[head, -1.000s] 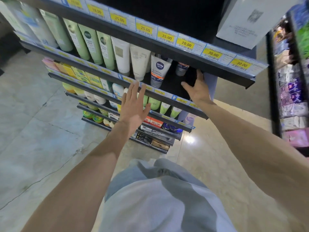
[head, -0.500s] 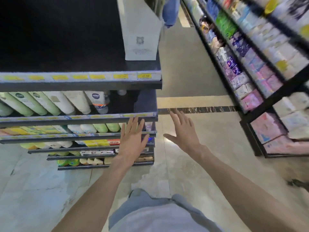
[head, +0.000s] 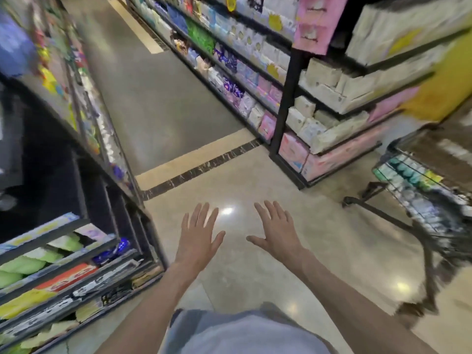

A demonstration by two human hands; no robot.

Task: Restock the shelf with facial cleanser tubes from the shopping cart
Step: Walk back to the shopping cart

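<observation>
floor [head: 255, 272] under me is polished stone tile, glossy, throwing lamp glare. shopping cart [head: 419, 200] is thin dark metal wire. shelf [head: 76, 254] has matt black edges, glossy plastic packs inside.

I saw a glossy tiled floor [head: 255, 264] crossed by a dark marble strip [head: 204, 167]. Across the aisle stood a black rack [head: 286, 93] stacked with pink and white packs [head: 293, 152], all blurred.

Whole shot's motion-smeared. The cart [head: 419, 200] is cut off at the right edge, its tubes [head: 406, 175] just a pale blur, no labels readable. The shelf [head: 63, 254] runs off the left, packs too smudged to identify.
</observation>
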